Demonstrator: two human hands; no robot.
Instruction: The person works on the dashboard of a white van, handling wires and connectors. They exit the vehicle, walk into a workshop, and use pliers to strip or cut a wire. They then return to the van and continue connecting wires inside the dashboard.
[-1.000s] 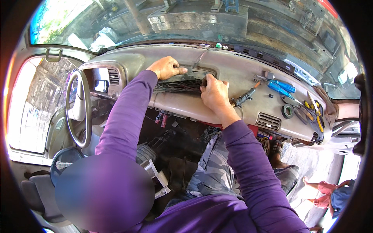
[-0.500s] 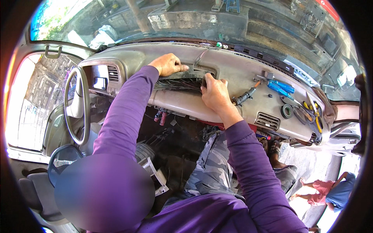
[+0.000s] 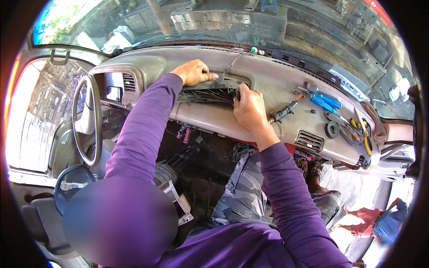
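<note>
My left hand (image 3: pixel 195 73) is closed at the upper left of an opening in the dashboard (image 3: pixel 196 111), its thumb pressed on the edge of a dark, flat strip-like panel (image 3: pixel 219 83). At the other end of that panel, my right hand (image 3: pixel 250 106) has its fingers curled around the corner. Its exact grip is partly hidden by the back of the hand. Below the panel, a bundle of thin wires (image 3: pixel 208 96) runs across the opening between my hands. A thin wire (image 3: pixel 232 62) also lies over the dashboard top behind the panel.
Right of my right hand lies a dark tool with a brass-coloured tip (image 3: pixel 283 112). Beyond it are blue-handled screwdrivers (image 3: pixel 328 100), a black tape roll (image 3: pixel 330 129) and yellow-handled pliers (image 3: pixel 366 136). The steering wheel (image 3: pixel 97 120) stands at left. Outside at right is another person (image 3: pixel 388 223).
The panel's near edge is tilted slightly up, and a bit more of the wire bundle shows. My right hand has shifted very slightly; my left stays nearly still.
</note>
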